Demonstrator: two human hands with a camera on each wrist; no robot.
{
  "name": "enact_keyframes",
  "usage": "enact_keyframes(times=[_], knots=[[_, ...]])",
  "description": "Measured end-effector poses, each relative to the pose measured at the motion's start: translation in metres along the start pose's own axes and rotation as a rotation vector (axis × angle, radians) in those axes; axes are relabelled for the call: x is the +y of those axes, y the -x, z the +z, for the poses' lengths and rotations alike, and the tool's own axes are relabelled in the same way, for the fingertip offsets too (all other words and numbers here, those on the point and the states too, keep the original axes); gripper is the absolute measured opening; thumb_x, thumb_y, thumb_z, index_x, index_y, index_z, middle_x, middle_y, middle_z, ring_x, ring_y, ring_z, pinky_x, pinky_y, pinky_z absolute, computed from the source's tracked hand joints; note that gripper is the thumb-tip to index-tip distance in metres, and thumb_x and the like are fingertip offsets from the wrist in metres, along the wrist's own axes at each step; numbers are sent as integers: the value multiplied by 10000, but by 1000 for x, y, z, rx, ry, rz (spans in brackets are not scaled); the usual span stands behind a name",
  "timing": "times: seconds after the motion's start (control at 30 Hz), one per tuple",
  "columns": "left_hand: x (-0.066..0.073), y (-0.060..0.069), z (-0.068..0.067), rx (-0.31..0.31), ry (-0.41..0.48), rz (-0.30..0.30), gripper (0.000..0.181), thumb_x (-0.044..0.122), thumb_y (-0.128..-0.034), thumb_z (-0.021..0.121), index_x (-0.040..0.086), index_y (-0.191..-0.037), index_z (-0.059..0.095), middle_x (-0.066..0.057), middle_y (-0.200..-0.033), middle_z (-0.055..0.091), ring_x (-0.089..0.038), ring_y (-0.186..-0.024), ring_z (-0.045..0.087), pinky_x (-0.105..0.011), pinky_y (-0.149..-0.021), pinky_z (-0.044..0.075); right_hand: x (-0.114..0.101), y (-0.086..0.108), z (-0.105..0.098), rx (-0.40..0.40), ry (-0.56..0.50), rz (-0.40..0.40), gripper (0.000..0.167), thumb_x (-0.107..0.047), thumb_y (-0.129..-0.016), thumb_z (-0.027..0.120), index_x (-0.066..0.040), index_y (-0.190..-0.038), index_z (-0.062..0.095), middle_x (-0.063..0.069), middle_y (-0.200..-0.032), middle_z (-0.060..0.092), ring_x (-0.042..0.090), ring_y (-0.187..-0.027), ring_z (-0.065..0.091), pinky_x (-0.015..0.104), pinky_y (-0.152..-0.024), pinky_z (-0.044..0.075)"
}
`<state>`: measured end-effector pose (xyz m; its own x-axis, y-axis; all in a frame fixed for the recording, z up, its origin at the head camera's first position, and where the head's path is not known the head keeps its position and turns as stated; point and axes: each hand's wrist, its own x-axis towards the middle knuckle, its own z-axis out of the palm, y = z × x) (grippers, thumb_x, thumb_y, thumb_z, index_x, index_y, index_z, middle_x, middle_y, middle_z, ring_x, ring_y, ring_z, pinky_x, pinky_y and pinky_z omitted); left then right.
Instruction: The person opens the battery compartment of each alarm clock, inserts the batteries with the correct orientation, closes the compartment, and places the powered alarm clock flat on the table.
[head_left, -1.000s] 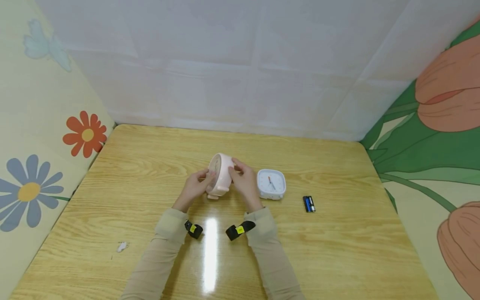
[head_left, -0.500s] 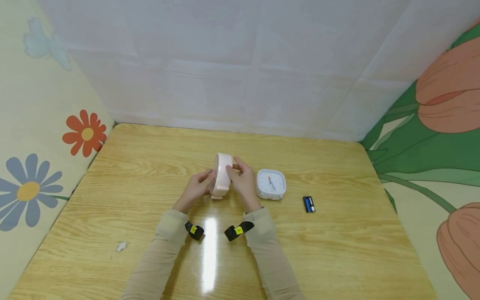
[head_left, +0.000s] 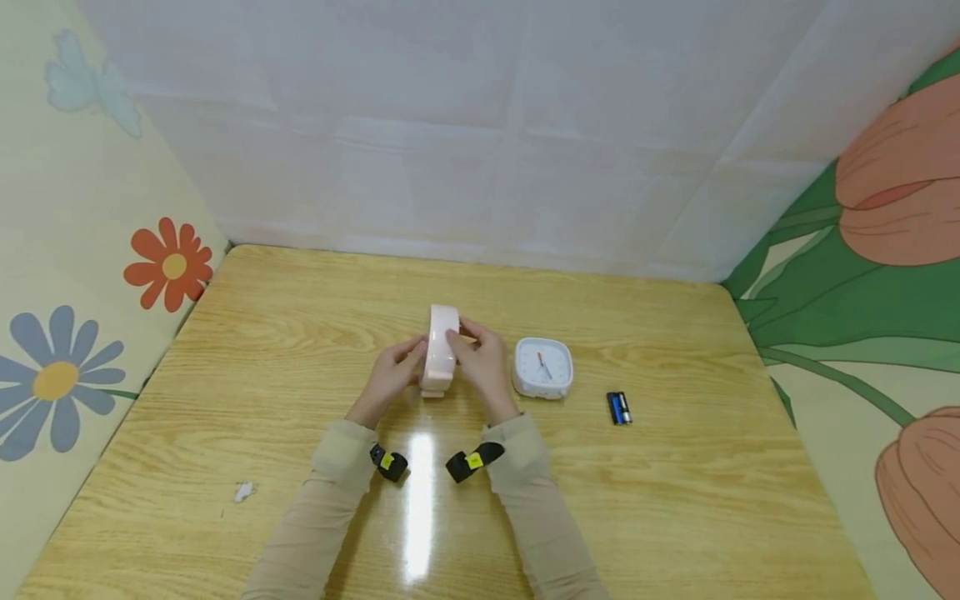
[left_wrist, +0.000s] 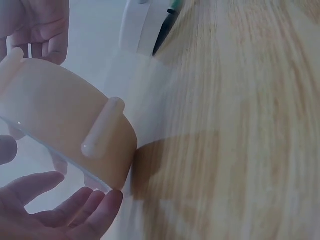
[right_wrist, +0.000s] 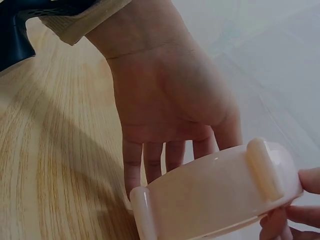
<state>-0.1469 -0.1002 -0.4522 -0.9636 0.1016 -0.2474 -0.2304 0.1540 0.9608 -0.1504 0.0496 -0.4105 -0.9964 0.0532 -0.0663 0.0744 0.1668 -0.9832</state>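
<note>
A round pink alarm clock [head_left: 441,350] stands nearly edge-on between the two hands in the head view, its dial turned out of sight to the left. The left hand [head_left: 392,377] holds it by the dial side. From the opposite side the right hand [head_left: 483,360] grips it, thumb on the rim and fingers behind. Two stubby feet show on the clock's rim [left_wrist: 60,100] in the left wrist view. The right wrist view has the same pink rim [right_wrist: 205,190] below the right palm [right_wrist: 170,95]. The clock's back is hidden.
A white square alarm clock [head_left: 543,368] lies face up just right of the right hand. Farther right are small batteries [head_left: 618,408], side by side. A white scrap [head_left: 243,492] lies at the front left of the wooden table [head_left: 675,500]. White cloth [head_left: 465,167] hangs behind.
The pink clock has turned from showing part of its dial to nearly edge-on. Both hands keep their hold, and the right has shifted slightly left.
</note>
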Motion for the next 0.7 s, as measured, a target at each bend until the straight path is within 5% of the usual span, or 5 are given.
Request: enact_keyframes(times=[0.7], knots=[[20, 11, 0, 92, -18, 79, 382, 134, -976, 371, -103, -1265, 450, -256, -1231, 494, -337, -1066, 513, -336, -770, 507, -2, 0, 9, -25, 28, 20, 382, -180, -854, 637, -42, -1205, 584, 115, -1062, 623, 135, -702, 578, 274, -620, 520]])
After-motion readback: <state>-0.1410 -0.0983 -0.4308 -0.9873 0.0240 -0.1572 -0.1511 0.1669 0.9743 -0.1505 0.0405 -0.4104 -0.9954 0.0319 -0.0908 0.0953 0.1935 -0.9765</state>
